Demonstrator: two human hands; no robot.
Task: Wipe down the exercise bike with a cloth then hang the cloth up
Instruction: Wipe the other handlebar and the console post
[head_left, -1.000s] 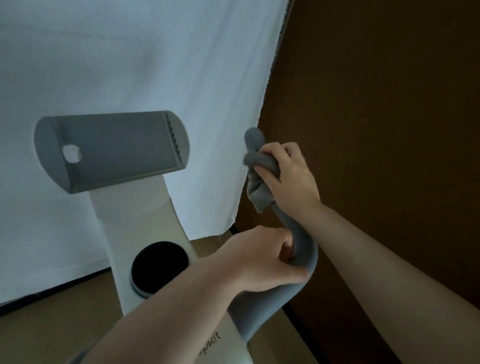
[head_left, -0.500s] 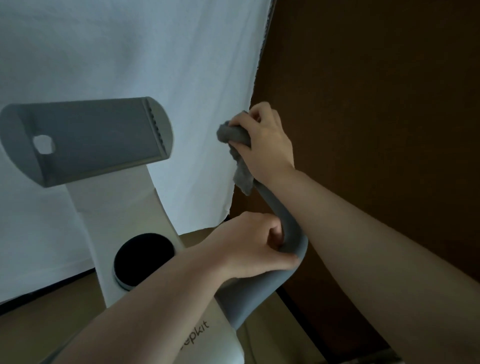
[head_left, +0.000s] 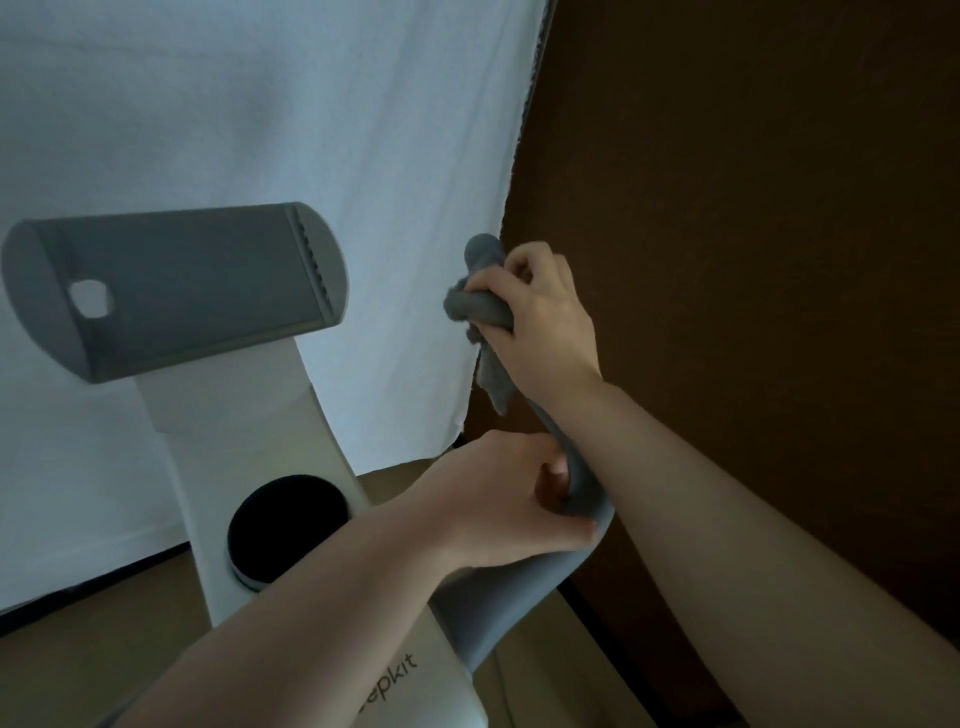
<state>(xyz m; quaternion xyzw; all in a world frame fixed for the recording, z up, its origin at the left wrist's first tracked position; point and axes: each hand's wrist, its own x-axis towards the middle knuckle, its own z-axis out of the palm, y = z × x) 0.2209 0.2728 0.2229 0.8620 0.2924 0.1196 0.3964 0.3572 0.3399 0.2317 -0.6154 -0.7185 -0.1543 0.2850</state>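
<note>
Exercise bike (head_left: 270, 467) with grey handlebar (head_left: 519, 587) curving up and away, its long axis rising to a rounded tip right of the tablet holder (head_left: 176, 291). Right hand (head_left: 540, 322) clenches the grey cloth (head_left: 478, 312) around the handlebar just below that tip, a loose end hanging down; left hand (head_left: 498, 504) grasps the handlebar lower, at its bend.

A white sheet (head_left: 249, 104) hangs beside a dark brown wall (head_left: 753, 208), above tan floor (head_left: 62, 670).

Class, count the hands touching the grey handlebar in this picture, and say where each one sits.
2. The right hand grips the cloth round the handlebar near its tip; the left hand grips the handlebar lower down, at its bend.
</note>
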